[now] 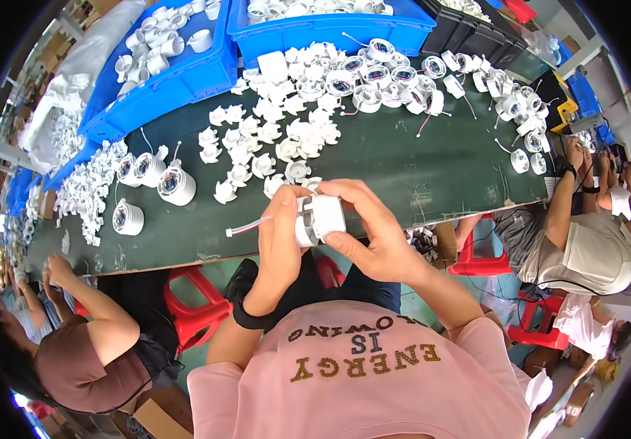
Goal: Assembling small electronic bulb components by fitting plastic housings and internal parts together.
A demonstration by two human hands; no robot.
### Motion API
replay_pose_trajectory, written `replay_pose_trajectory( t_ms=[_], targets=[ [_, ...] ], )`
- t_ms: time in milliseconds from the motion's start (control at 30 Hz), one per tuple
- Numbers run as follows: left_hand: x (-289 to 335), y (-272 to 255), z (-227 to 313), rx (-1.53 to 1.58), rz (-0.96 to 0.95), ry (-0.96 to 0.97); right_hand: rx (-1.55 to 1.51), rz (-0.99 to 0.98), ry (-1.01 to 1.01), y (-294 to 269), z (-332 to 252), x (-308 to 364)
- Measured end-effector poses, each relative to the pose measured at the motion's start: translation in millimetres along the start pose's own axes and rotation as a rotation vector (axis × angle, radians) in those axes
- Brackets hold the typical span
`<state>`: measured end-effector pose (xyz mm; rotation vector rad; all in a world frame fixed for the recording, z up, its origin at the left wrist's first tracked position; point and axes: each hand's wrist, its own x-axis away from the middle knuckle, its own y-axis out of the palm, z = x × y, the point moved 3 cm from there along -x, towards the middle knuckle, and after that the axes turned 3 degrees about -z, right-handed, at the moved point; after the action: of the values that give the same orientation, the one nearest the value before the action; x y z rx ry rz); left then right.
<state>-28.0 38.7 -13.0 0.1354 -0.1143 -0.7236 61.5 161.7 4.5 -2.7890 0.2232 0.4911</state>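
Between my two hands is a white cylindrical plastic housing (329, 216), held just over the table's near edge. A short wire with a small white connector (230, 233) sticks out of it toward the left. My left hand (279, 230) has its fingers closed on the housing's left side. With thumb in front and fingers over the top, my right hand (375, 238) grips the other side. Just beyond my fingers lie small white finned plastic parts (263, 165), spread on the dark green table (396, 172).
Several round white housings with wires (176, 184) stand at the left, beside a heap of small white parts (88, 192). More wired units (377, 75) lie at the back right. Blue bins (191, 82) line the far side. Red stools (197, 304) and people sit on both sides.
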Motion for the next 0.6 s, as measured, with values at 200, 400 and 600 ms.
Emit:
replay_pose_trajectory(
  t_ms=[200, 400, 600],
  targets=[
    [-6.6, 2.3, 11.0, -0.125, 0.012, 0.104, 0.063, 0.020, -0.086, -0.4, -7.6, -7.4],
    [3.5, 4.5, 16.4, -0.389, 0.115, 0.310, 0.022, 0.003, -0.108, 9.6, -17.7, -0.2],
    [19.4, 17.1, 9.0, -0.291, 0.058, 0.314, 0.045, 0.050, -0.215, 20.2, -23.1, 10.4]
  ],
)
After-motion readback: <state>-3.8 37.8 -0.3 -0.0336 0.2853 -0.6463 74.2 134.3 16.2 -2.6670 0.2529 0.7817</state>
